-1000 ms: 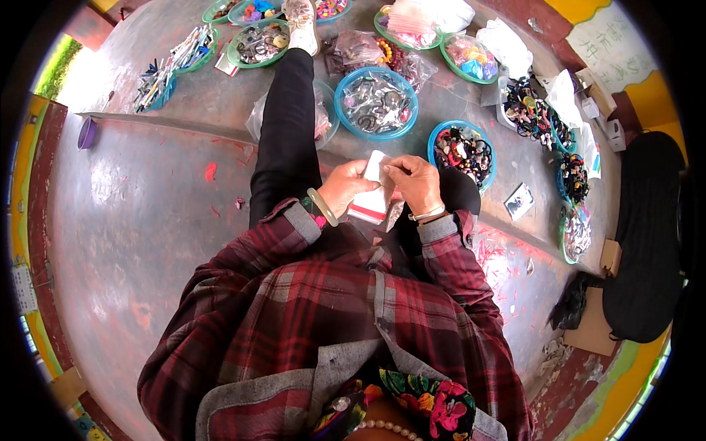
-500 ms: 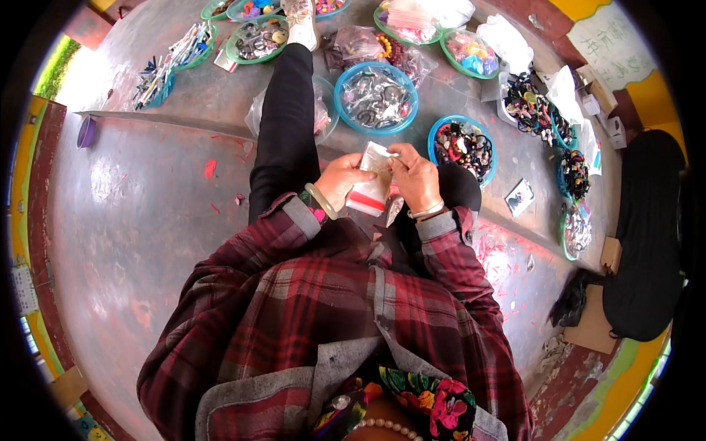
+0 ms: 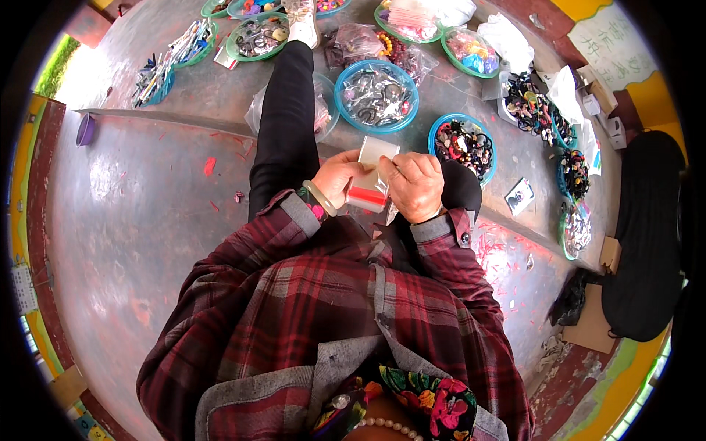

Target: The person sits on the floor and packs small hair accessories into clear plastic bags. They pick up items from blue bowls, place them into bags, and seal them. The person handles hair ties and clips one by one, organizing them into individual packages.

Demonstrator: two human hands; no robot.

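fingers [image 3: 397, 170] above grey concrete floor [image 3: 132, 220]

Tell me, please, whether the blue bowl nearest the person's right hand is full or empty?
Full. The blue bowl beside the right hand is heaped with small dark and coloured trinkets that cover its bottom, and only its blue rim shows around them.

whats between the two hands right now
In the head view, a small clear plastic bag with a red strip sits between the left hand and the right hand; both grip it, one on each side.
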